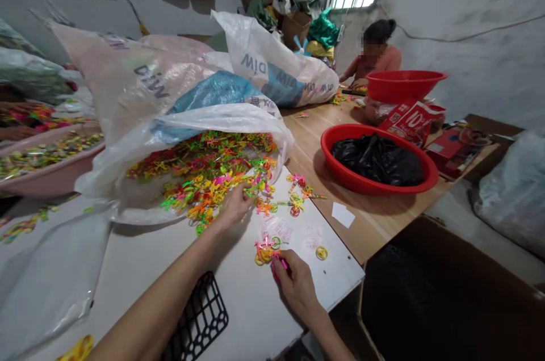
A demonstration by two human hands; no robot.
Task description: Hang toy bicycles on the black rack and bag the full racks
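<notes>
Right in at the heap now, curling the left hand [236, 205] among the bright plastic pieces [223, 182] at the mouth of the white sack [102, 176]; cannot tell, with the fingertips half buried, whether clamped on one piece or merely resting against several; pinching, meanwhile, with the right hand [298, 284], thumb and forefinger together on a pink piece [276, 271] at the near edge of a small cluster [264, 251] on the white tabletop [247, 315]; gripping with the tips only, probably to suit so slight a piece and spare its neighbours a shove; look at the sack, laid on its side, mouth turned toward the near edge, likely for a low, short reach; see, past its lip, a few loose ones [298, 185] near the left hand; note the cluster set well apart from the heap, apparently for telling small shapes apart on plain white; find a printed clear packet [275, 229] just behind it, and farther right a yellow ring [321, 253]; spot a black plastic grid [208, 315] by the left forearm, perhaps put there to stay out from between the hands; notice, on the wooden table [306, 131], a black bag [378, 162] nested in a red basin [330, 165], presumably against slumping; glimpse, far beyond, a co-worker [385, 60].
</notes>
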